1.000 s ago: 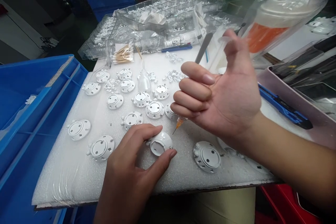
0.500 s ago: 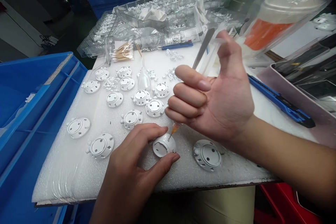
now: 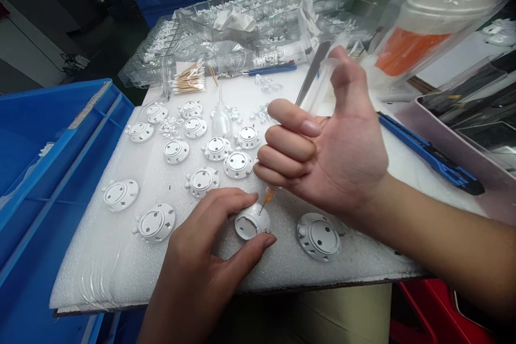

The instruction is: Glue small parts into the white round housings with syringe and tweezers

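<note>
Between its thumb and index finger, my left hand (image 3: 213, 247) holds a small round white part (image 3: 250, 223), tilted on the foam sheet. My right hand (image 3: 322, 145) is wrapped round a clear syringe (image 3: 318, 88), with the thumb raised at its upper end. The syringe's orange needle tip (image 3: 268, 196) points down and meets the upper edge of the white part. Grey metal tweezers (image 3: 312, 72) stick up beside the syringe from the same hand. Just right of the held part lies another round white part (image 3: 318, 237) with dark dots.
Several similar white parts (image 3: 155, 223) lie on the foam sheet (image 3: 100, 258). Behind are cotton swabs (image 3: 188, 78), a dropper bottle (image 3: 221, 121) and clear trays (image 3: 262, 11). A blue cutter (image 3: 431, 153) and bagged cup (image 3: 423, 37) are right; a blue crate (image 3: 52, 172) is left.
My right thumb and the upper end of the syringe have shifted very slightly. My left hand and the white part have hardly moved.
</note>
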A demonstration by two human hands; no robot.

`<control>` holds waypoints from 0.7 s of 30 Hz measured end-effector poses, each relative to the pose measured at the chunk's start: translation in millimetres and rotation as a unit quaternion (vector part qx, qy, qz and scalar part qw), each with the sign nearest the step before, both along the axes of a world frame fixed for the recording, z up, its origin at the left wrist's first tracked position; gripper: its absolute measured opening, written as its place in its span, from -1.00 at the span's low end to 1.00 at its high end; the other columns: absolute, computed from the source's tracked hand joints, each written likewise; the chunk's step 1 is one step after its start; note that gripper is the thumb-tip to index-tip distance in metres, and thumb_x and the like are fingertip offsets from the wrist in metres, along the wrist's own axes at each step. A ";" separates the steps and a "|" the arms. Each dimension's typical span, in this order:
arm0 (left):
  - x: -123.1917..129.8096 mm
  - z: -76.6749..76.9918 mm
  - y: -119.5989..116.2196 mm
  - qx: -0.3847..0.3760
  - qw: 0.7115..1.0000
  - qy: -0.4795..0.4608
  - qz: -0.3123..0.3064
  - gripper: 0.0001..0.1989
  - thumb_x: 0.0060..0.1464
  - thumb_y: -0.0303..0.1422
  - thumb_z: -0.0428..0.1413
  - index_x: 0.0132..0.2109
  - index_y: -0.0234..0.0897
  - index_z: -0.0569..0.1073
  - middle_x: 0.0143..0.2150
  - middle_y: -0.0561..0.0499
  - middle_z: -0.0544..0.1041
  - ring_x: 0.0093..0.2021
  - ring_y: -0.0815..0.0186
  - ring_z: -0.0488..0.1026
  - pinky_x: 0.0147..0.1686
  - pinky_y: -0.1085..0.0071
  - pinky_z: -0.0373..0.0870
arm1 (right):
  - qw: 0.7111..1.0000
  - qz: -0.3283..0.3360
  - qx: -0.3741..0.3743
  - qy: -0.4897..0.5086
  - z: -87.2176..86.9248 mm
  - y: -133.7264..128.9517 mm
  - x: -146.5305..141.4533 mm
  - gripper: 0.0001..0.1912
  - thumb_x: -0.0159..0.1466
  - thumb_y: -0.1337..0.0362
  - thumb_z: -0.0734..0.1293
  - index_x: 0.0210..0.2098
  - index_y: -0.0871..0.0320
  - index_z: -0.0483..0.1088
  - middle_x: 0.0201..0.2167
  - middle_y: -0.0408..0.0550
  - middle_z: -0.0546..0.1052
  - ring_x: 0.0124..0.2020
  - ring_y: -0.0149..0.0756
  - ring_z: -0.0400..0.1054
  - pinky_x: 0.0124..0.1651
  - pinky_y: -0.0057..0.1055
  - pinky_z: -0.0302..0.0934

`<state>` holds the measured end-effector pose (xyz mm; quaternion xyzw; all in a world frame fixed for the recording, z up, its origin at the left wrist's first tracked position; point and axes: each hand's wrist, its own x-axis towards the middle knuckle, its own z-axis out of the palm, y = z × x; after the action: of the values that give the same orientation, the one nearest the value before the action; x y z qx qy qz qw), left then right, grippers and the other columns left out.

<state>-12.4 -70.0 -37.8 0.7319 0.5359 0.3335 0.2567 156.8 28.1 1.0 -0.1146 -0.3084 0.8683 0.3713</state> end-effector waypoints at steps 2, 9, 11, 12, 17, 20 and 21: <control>0.0 0.4 -0.1 0.002 1.000 -0.003 0.000 -0.73 0.13 -0.34 0.23 -0.02 -0.12 0.43 -0.02 0.14 0.49 0.01 0.42 0.43 0.02 0.64 0.29 | 1.000 0.002 -0.007 0.001 -0.5 0.0 0.3 -0.26 0.21 -0.40 -0.27 -0.66 0.11 -0.15 -0.80 -0.28 -0.14 -0.75 -0.49 -0.26 -0.61 -0.49 -0.20; -0.7 1.6 0.4 0.004 1.000 0.004 -0.011 -0.72 0.13 -0.35 0.23 -0.02 -0.14 0.43 -0.03 0.14 0.49 0.01 0.45 0.43 0.03 0.67 0.27 | 1.000 0.006 -0.019 0.004 -0.7 -0.1 0.9 -0.26 0.20 -0.41 -0.21 -0.67 0.11 -0.15 -0.80 -0.27 -0.14 -0.74 -0.48 -0.27 -0.61 -0.47 -0.24; -0.6 1.2 0.5 0.001 1.000 0.004 -0.008 -0.73 0.13 -0.34 0.23 -0.01 -0.14 0.43 -0.02 0.14 0.49 0.02 0.45 0.42 0.04 0.67 0.27 | 1.000 0.005 -0.021 0.004 -1.0 -0.2 0.5 -0.26 0.20 -0.41 -0.21 -0.67 0.11 -0.15 -0.80 -0.27 -0.14 -0.74 -0.48 -0.27 -0.61 -0.47 -0.25; -0.6 1.1 0.5 -0.001 1.000 0.004 -0.007 -0.73 0.13 -0.34 0.23 -0.01 -0.14 0.43 -0.02 0.14 0.49 0.02 0.44 0.42 0.03 0.66 0.27 | 1.000 0.005 -0.021 0.003 -1.1 -0.3 0.3 -0.27 0.20 -0.41 -0.21 -0.67 0.11 -0.14 -0.80 -0.27 -0.14 -0.74 -0.48 -0.27 -0.61 -0.46 -0.25; -0.1 1.8 0.8 0.000 1.000 0.012 -0.009 -0.72 0.12 -0.35 0.24 -0.02 -0.13 0.42 -0.03 0.16 0.49 0.00 0.47 0.43 0.02 0.69 0.27 | 1.000 0.003 -0.020 -0.002 -1.1 -0.8 -0.3 -0.27 0.21 -0.41 -0.20 -0.66 0.10 -0.13 -0.80 -0.28 -0.13 -0.74 -0.48 -0.26 -0.61 -0.47 -0.24; 0.0 1.5 1.0 -0.001 1.000 0.014 -0.010 -0.73 0.13 -0.34 0.23 -0.02 -0.13 0.42 -0.03 0.16 0.49 0.01 0.46 0.43 0.02 0.68 0.27 | 1.000 -0.002 -0.022 -0.004 -0.8 -0.5 -0.1 -0.28 0.21 -0.40 -0.19 -0.66 0.10 -0.13 -0.80 -0.28 -0.13 -0.74 -0.48 -0.26 -0.60 -0.47 -0.23; -0.1 1.2 0.9 -0.002 1.000 0.012 -0.008 -0.73 0.13 -0.34 0.23 -0.02 -0.12 0.42 -0.02 0.16 0.49 0.01 0.46 0.42 0.03 0.68 0.26 | 1.000 -0.003 -0.021 -0.004 -0.7 -0.3 0.0 -0.28 0.21 -0.40 -0.19 -0.67 0.10 -0.13 -0.80 -0.28 -0.13 -0.74 -0.48 -0.26 -0.61 -0.47 -0.23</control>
<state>-12.5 -69.1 -36.5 0.7400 0.5333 0.3216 0.2541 156.8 27.8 0.2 -0.1267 -0.2914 0.8730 0.3700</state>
